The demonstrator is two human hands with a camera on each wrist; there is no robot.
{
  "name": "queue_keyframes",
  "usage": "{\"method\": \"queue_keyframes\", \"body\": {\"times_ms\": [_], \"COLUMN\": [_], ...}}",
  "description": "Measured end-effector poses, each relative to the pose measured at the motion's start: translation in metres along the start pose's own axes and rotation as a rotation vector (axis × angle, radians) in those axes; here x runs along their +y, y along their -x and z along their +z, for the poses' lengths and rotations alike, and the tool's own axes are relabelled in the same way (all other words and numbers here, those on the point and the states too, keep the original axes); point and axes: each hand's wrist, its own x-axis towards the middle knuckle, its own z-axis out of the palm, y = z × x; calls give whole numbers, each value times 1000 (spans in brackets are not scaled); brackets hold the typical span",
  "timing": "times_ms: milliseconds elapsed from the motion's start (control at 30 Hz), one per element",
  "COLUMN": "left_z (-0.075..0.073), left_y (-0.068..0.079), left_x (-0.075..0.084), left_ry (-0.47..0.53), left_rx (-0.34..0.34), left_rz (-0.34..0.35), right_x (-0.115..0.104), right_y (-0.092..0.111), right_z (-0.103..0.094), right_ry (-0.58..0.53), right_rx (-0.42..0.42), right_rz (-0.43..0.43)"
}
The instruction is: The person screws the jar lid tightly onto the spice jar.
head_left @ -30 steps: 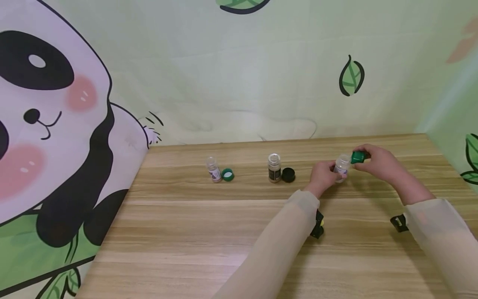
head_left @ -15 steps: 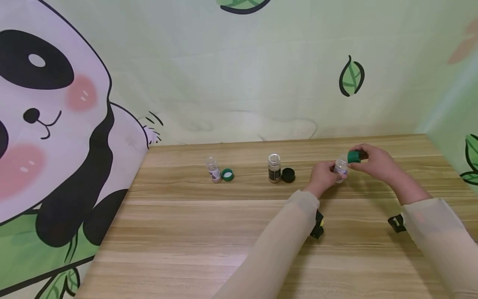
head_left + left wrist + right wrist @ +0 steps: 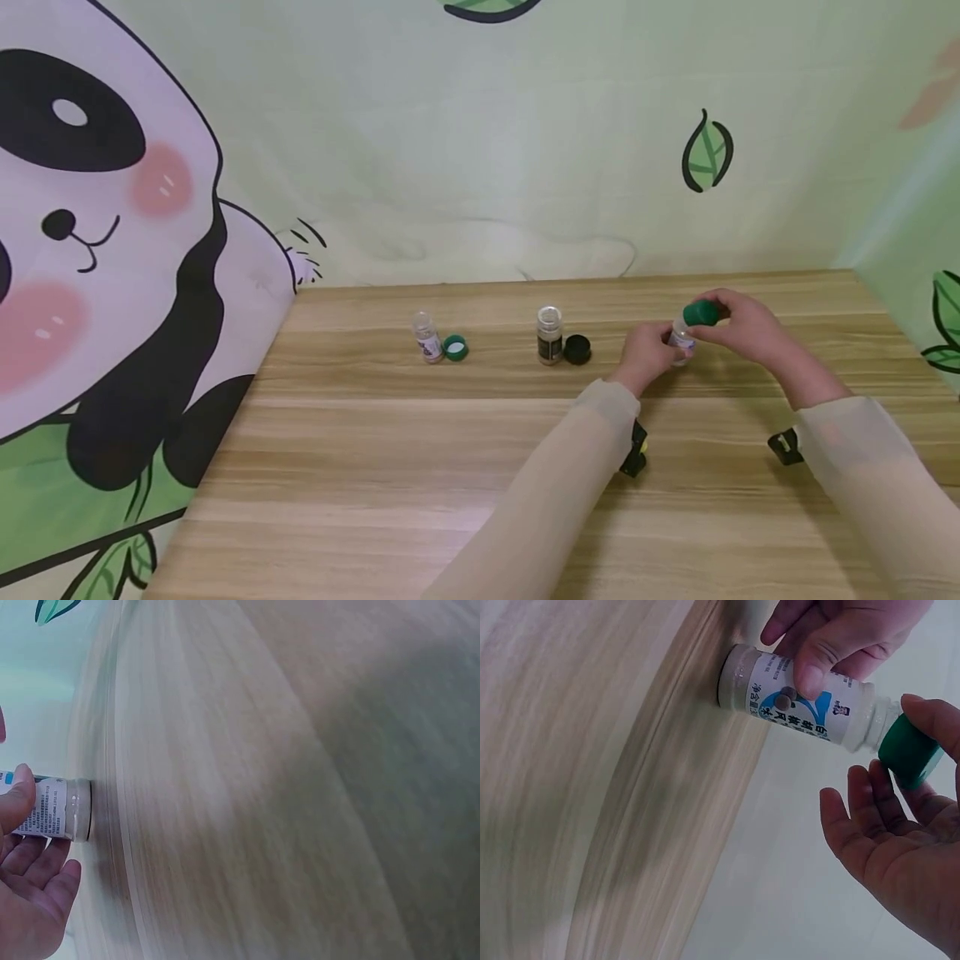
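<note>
Left hand [image 3: 647, 352] grips white-pepper jar [image 3: 793, 706] upright; right hand [image 3: 741, 323] pinches green cap [image 3: 910, 750] at jar's mouth. Black cap [image 3: 577, 350] left of jar, on worktop [image 3: 420, 467].

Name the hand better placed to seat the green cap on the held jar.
Probably the right hand: it holds the green cap, tilted, at the mouth of the jar, which the left hand grips.

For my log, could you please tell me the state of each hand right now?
Left hand: closed, gripping the white pepper bottle.
Right hand: closed, pinching the green cap.
</note>
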Motion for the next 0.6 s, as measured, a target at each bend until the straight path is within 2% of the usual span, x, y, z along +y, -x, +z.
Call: {"method": "queue_keyframes", "body": {"times_ms": [267, 600], "left_z": [0, -1], "left_y": [-1, 0], "left_x": [1, 0], "left_ry": [-56, -41], "left_rx": [9, 15], "left_rz": [34, 35], "right_x": [4, 2], "right_y": [-5, -6], "right_z": [3, 7], "right_ry": [9, -8], "right_rx": [8, 13], "right_rz": [-30, -54]}}
